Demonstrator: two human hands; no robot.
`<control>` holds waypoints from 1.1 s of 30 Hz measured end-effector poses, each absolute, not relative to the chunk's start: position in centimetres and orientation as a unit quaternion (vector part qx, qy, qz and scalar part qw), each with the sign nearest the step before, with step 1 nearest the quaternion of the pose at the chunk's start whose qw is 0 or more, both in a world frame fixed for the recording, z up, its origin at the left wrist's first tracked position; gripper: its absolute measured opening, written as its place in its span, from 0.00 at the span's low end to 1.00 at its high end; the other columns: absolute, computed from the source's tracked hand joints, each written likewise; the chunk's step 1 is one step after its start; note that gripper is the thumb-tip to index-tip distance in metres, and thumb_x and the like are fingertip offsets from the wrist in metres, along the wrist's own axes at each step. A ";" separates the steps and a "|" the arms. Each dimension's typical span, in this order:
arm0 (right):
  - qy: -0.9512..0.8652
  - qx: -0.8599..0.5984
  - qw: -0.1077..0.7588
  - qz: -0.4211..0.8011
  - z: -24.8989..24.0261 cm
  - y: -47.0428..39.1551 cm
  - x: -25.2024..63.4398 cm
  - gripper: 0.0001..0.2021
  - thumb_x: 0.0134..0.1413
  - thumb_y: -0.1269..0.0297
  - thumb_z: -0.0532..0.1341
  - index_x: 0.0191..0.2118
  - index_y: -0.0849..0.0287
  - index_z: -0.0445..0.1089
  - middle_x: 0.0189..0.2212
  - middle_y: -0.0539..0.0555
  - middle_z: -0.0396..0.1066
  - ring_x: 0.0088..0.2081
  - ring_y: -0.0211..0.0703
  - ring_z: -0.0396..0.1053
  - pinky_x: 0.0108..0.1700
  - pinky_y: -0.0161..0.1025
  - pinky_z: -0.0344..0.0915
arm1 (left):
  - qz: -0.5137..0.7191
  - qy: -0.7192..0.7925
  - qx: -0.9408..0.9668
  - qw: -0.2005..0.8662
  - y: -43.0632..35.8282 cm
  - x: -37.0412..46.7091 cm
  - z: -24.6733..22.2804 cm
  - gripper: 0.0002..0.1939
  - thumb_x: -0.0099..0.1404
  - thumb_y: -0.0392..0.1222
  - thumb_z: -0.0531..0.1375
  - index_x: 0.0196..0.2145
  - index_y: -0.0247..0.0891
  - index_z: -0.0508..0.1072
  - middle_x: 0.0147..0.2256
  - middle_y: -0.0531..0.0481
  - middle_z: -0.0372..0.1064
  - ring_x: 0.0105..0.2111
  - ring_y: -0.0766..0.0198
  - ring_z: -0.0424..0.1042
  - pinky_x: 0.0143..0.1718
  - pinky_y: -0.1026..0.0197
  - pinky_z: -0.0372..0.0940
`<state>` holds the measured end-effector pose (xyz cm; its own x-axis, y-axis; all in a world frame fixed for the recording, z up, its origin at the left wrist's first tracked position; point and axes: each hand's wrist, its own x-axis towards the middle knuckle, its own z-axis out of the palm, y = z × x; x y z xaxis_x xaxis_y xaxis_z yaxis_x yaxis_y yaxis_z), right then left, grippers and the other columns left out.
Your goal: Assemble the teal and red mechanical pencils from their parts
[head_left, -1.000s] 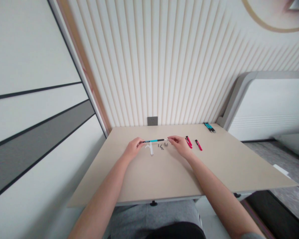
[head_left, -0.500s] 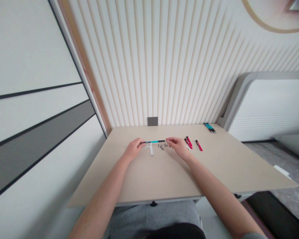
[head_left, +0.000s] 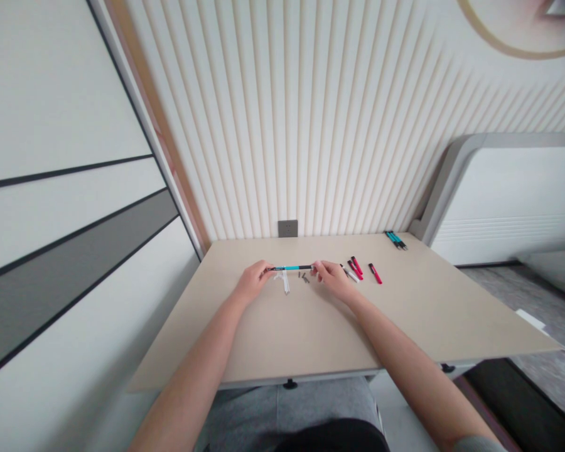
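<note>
Holding the slim blue-and-black pen [head_left: 292, 268] level over the beige tabletop [head_left: 292, 339], your left hand [head_left: 252, 280] pinches one end, your right hand [head_left: 333, 278] the other; fitting that tip seemingly calls for steady alignment.

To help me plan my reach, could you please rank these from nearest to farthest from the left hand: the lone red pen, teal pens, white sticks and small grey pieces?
1. White sticks: just right of the left hand.
2. Small grey pieces: right of the sticks.
3. Lone red pen: well to the right.
4. Teal pens: far right, toward the wall.
</note>
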<state>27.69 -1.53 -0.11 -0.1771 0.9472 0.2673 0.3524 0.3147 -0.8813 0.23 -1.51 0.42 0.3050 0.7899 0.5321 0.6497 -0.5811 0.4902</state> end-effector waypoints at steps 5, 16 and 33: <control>-0.700 -0.433 0.455 0.340 0.1 -1.7 28.0 0.20 0.53 0.51 0.59 0.46 0.59 0.70 0.29 0.52 0.71 0.28 0.38 0.66 0.31 0.35 0.62 | 0.385 0.452 0.800 0.089 -1.5 0.2 0.5 0.07 0.66 0.43 0.56 0.36 0.38 0.71 0.30 0.51 0.71 0.29 0.64 0.68 0.33 0.63 0.63; -0.712 -0.482 0.426 0.282 0.3 -1.9 27.9 0.24 0.60 0.49 0.49 0.23 0.60 0.69 0.18 0.50 0.66 0.22 0.36 0.61 0.28 0.34 0.58 | 0.365 0.434 0.819 0.085 -1.6 0.4 0.5 0.07 0.66 0.43 0.56 0.35 0.39 0.71 0.30 0.52 0.70 0.28 0.65 0.68 0.33 0.64 0.62; -0.750 -0.459 0.420 0.224 1.5 -2.4 28.4 0.15 0.59 0.55 0.54 0.34 0.59 0.73 0.30 0.53 0.74 0.30 0.40 0.66 0.35 0.36 0.61 | 0.362 0.444 0.815 0.083 -1.8 0.4 0.9 0.08 0.67 0.45 0.55 0.35 0.39 0.71 0.29 0.52 0.70 0.27 0.66 0.67 0.32 0.64 0.61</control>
